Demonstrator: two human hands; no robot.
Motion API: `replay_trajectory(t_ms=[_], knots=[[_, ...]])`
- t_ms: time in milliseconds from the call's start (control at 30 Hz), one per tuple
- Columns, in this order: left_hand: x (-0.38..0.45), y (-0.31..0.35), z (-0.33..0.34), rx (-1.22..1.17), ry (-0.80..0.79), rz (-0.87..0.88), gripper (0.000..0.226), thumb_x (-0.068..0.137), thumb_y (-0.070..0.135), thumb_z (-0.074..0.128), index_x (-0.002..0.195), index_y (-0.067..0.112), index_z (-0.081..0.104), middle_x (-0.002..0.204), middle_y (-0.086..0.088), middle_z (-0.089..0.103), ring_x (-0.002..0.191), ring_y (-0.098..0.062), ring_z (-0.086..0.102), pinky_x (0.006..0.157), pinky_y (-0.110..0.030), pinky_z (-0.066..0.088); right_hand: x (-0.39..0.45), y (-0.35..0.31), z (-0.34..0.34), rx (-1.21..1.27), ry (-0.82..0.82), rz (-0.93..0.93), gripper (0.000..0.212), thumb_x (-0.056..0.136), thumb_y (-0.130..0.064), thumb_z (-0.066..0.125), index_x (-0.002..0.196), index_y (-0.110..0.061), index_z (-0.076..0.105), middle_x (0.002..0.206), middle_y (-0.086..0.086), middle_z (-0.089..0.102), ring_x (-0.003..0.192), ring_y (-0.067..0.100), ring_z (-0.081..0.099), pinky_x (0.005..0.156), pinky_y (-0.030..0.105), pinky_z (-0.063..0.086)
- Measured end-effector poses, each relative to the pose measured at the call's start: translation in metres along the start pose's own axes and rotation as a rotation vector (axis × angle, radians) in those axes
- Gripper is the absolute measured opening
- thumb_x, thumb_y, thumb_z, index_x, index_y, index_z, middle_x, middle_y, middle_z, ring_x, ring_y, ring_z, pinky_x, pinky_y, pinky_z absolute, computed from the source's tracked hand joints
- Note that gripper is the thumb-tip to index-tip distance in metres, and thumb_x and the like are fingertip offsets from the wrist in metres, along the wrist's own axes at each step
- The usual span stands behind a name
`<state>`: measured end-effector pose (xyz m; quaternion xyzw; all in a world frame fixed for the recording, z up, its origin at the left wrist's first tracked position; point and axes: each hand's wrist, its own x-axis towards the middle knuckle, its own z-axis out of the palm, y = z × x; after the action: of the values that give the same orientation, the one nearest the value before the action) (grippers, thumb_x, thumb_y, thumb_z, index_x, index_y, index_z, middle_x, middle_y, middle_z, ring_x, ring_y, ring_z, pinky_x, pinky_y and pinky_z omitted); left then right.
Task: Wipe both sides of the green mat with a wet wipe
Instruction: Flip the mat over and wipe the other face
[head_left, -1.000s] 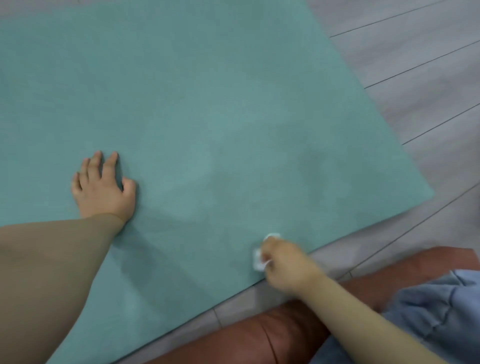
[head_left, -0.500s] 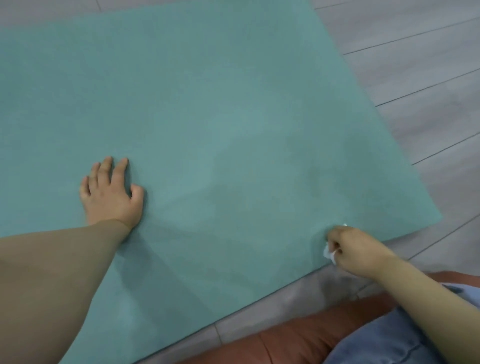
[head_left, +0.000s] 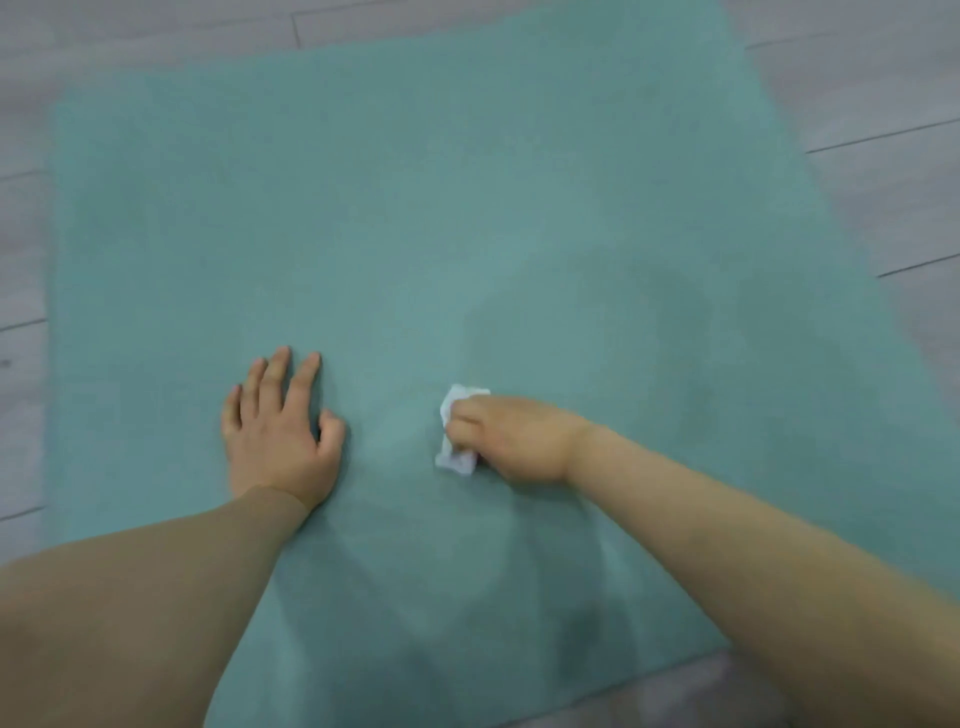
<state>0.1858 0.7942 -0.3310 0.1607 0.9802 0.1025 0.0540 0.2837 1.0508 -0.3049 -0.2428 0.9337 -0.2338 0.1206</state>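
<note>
Your green mat (head_left: 415, 218) is a flat, muted teal with no printed pattern; only darker, cloudy patches mottle its right half, and your arms throw dim shadows across its near part. The wet wipe (head_left: 457, 457) you grip in your right hand (head_left: 514, 441) is white, crumpled, with pale bluish-grey creases. Your left hand (head_left: 280, 436) lies on plain teal. Around the mat, the floor (head_left: 883, 93) is light grey, wood-grained in faint streaks, crossed by thin dark seam lines between its planks.
</note>
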Motion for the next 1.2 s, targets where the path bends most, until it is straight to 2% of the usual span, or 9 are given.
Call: replay_trajectory(t_ms=[167,367,433,467,567,667,800,1033,1200], knots=[[0.001,0.0,0.0,0.012,-0.005,0.003,0.069,0.083,0.042,0.033,0.149,0.023,0.042,0.159,-0.008,0.032,0.149,-0.027,0.02,0.121,-0.043,0.007,0.056,0.057,-0.044,0.033,0.38,0.66,0.02,0.079,0.002,0.054,0.073,-0.016,0.048,0.081,0.011,0.047,0.074,0.032,0.051,0.068,0.034,0.04],[0.0,0.002,-0.001,0.016,-0.005,0.004,0.069,0.082,0.042,0.034,0.148,0.022,0.042,0.158,-0.009,0.033,0.148,-0.028,0.021,0.121,-0.042,0.008,-0.113,-0.05,0.078,0.147,0.039,0.045,0.008,0.092,-0.027,0.048,0.087,-0.022,0.053,0.091,-0.006,0.06,0.082,0.014,0.062,0.085,0.025,0.045],[0.001,0.001,0.0,0.018,-0.002,0.001,0.069,0.082,0.042,0.034,0.148,0.021,0.043,0.157,-0.01,0.034,0.147,-0.029,0.022,0.12,-0.042,0.007,-0.171,-0.064,0.103,0.9,0.033,-0.11,0.02,0.102,-0.036,0.034,0.105,-0.021,0.046,0.105,-0.018,0.062,0.098,-0.005,0.057,0.091,0.013,0.04],[0.001,0.001,0.0,0.018,0.001,-0.002,0.07,0.081,0.042,0.034,0.147,0.021,0.044,0.157,-0.01,0.034,0.147,-0.029,0.023,0.12,-0.043,0.008,-0.178,-0.064,0.103,0.919,0.126,-0.227,0.023,0.105,-0.031,0.026,0.11,-0.019,0.046,0.11,-0.019,0.061,0.102,-0.005,0.055,0.094,0.013,0.038],[0.001,0.002,0.0,0.018,0.007,0.004,0.07,0.081,0.042,0.034,0.146,0.02,0.045,0.156,-0.011,0.036,0.147,-0.03,0.024,0.12,-0.045,0.009,-0.121,-0.027,0.059,-0.182,0.16,-0.46,0.023,0.101,-0.025,0.036,0.095,-0.014,0.055,0.098,0.0,0.062,0.089,0.017,0.061,0.083,0.029,0.05],[0.001,0.002,0.0,0.013,0.024,0.003,0.069,0.081,0.042,0.034,0.146,0.02,0.045,0.156,-0.011,0.036,0.147,-0.03,0.024,0.12,-0.045,0.009,-0.027,0.029,-0.004,-0.04,0.243,0.072,0.018,0.088,-0.026,0.058,0.082,-0.008,0.057,0.088,0.016,0.06,0.078,0.034,0.059,0.07,0.034,0.048],[0.0,0.002,0.001,0.016,0.028,0.0,0.069,0.081,0.042,0.034,0.147,0.021,0.044,0.157,-0.01,0.035,0.147,-0.029,0.023,0.12,-0.042,0.007,0.026,0.065,-0.037,0.045,0.547,0.682,0.037,0.085,-0.033,0.033,0.079,-0.005,0.055,0.087,0.019,0.058,0.08,0.035,0.056,0.071,0.039,0.043],[0.001,0.003,0.002,0.01,0.029,-0.001,0.07,0.08,0.04,0.035,0.147,0.021,0.044,0.156,-0.012,0.036,0.146,-0.031,0.025,0.12,-0.045,0.01,-0.168,-0.092,0.058,-0.096,-0.019,0.288,0.01,0.071,-0.023,0.044,0.073,-0.024,0.054,0.08,-0.006,0.049,0.06,0.011,0.057,0.066,0.025,0.057],[0.0,0.002,0.003,0.003,0.013,0.001,0.071,0.081,0.042,0.033,0.147,0.021,0.043,0.157,-0.011,0.033,0.147,-0.03,0.023,0.12,-0.047,0.009,-0.147,-0.032,0.038,-0.264,0.035,0.133,0.034,0.071,-0.037,0.065,0.097,-0.015,0.068,0.094,0.001,0.068,0.079,0.017,0.066,0.073,0.023,0.052]])
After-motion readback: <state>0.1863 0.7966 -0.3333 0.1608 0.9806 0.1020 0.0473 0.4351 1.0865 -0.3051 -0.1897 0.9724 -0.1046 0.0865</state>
